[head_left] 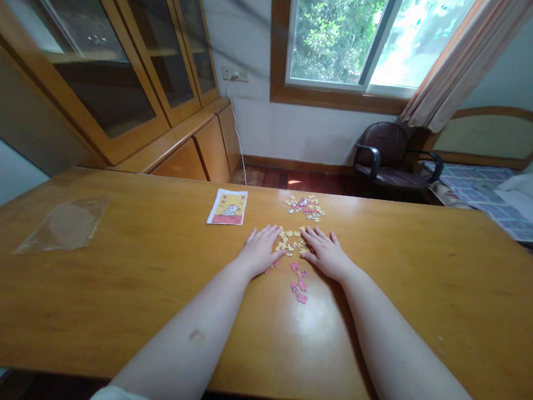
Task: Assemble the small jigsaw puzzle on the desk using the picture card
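Note:
My left hand (261,250) lies palm down on the table, fingers stretched out, along the left side of a cluster of yellow jigsaw puzzle pieces (291,242). On the other side of that cluster rests my right hand (326,252), also flat with its fingers extended and touching the edge pieces. Several pink jigsaw pieces (302,286) are scattered nearer to me, and a few more lie partly under my left hand. Beyond my hands is a pile of mixed puzzle pieces (306,207). A picture card (228,207) with a white animal on yellow and pink lies to the left.
The wooden table (145,289) spans the view. A clear plastic bag (68,225) lies at its left. Past the far edge are a glass-door cabinet (180,116), an office chair (388,155), a bed (484,189) and a window (339,31).

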A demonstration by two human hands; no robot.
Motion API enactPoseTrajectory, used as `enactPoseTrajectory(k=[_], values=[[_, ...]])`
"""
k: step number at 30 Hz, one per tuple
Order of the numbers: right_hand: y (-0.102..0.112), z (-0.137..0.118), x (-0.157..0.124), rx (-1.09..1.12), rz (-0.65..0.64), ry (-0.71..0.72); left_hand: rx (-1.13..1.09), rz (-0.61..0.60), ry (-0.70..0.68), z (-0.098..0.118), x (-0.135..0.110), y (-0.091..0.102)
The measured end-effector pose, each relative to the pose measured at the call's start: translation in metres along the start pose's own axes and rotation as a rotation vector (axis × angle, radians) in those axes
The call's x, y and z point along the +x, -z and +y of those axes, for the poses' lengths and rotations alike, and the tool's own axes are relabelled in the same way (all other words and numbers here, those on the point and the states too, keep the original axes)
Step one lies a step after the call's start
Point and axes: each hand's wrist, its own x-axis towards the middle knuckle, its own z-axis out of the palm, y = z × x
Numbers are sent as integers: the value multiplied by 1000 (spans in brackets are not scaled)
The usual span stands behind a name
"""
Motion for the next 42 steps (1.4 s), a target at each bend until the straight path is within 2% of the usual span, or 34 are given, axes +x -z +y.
enactPoseTrajectory(k=[7,13,21,27,30,33,37,39,42], values=[[-10,-18,8,-51,50,-16,36,-4,0,3,2,-2],[-12,-22,19,-68,72,42,41,10,-11,-2,5,-5],[-7,-24,43,-84,51,154,36,60,78,-9,8,-4],[-9,-26,59,-45,97,176,28,114,123,-9,11,-7],[-11,-23,60,55,143,191,-4,137,136,-9,11,-6],[-12,-16,54,268,209,205,-48,174,146,-8,8,-2],[-14,-9,36,635,310,36,-28,245,202,-6,-4,9],[-17,-8,24,814,335,-62,-1,196,256,-4,-11,17],[-19,-12,7,976,314,-94,54,73,326,0,-20,31]])
